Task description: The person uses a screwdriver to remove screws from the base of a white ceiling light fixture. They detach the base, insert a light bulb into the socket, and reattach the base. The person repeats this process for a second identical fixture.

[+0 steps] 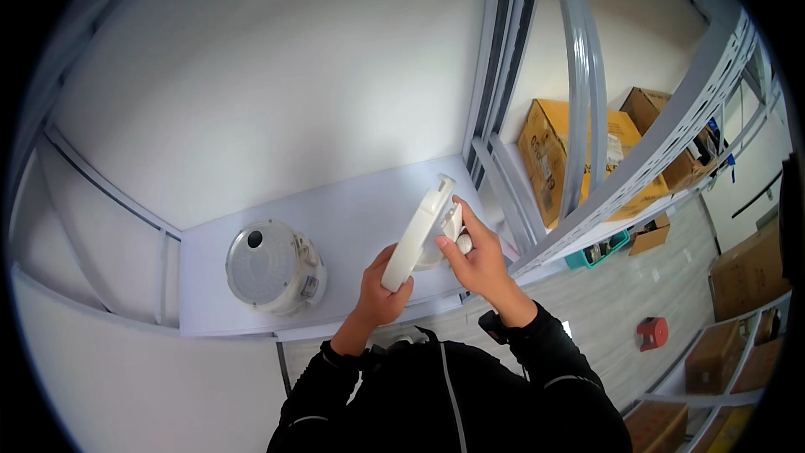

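Note:
Over the white shelf top, both hands hold a white round lid-like part, seen nearly edge-on. My left hand is closed around its lower left rim, thumb toward me. On the other side, my right hand pinches a small white piece at the part's inner side with thumb and fingers. A white rounded bit shows beside those fingers; whether it is joined to the lid cannot be seen. To the left stands a white drum-shaped appliance with a grey disc face, a dark round hole and a label on its side.
Metal shelf posts rise behind and right of the shelf top. Right of them sit a yellow cardboard box and a brown box. Below are a teal basket, a red stool on the floor, and more boxes on a lower-right rack.

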{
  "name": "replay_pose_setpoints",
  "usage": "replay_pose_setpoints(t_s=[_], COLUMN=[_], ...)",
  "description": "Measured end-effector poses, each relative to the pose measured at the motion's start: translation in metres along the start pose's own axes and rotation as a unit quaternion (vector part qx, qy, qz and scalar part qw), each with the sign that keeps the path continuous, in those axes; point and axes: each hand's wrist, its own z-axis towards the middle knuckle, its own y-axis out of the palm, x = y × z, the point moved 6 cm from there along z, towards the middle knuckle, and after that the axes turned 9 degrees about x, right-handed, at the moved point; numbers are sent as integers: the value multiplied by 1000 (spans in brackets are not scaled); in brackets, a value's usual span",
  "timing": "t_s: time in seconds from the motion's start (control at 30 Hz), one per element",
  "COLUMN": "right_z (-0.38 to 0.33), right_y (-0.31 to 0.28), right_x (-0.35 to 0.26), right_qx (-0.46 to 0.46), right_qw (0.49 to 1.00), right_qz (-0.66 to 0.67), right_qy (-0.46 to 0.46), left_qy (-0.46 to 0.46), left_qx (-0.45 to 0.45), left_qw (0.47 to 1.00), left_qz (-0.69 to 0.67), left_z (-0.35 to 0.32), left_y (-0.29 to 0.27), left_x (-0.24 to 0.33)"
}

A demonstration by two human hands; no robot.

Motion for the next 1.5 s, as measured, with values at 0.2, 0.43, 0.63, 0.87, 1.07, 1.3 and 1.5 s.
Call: replay_pose_setpoints(t_s=[0.2, 0.43, 0.63, 0.87, 1.07, 1.3, 1.5], right_z=[2, 6, 0, 3, 12, -5, -17], right_y=[7, 6, 8, -8, -27, -13, 5], right_x=[-1, 9, 15, 3, -2, 26, 54], right_qx=[-13, -19, 32, 65, 110, 63, 11], right_qw=[999, 996, 997, 996, 994, 997, 994], right_qz=[-46, -5, 25, -64, -5, -27, -103], right_qy=[3, 83, 70, 23, 8, 39, 43], left_qy=[-92, -16, -19, 16, -85, -150, 63], left_qx=[22, -20, -78, -23, 44, 156, -10], left_qw=[995, 999, 997, 999, 995, 975, 943], left_qz=[-41, -23, -11, 32, -13, 56, 326], left_z=[-12, 5, 16, 32, 35, 14, 2], left_y=[-4, 1, -2, -13, -29, -41, -26], left_x=[-37, -13, -7, -6, -30, -112, -75])
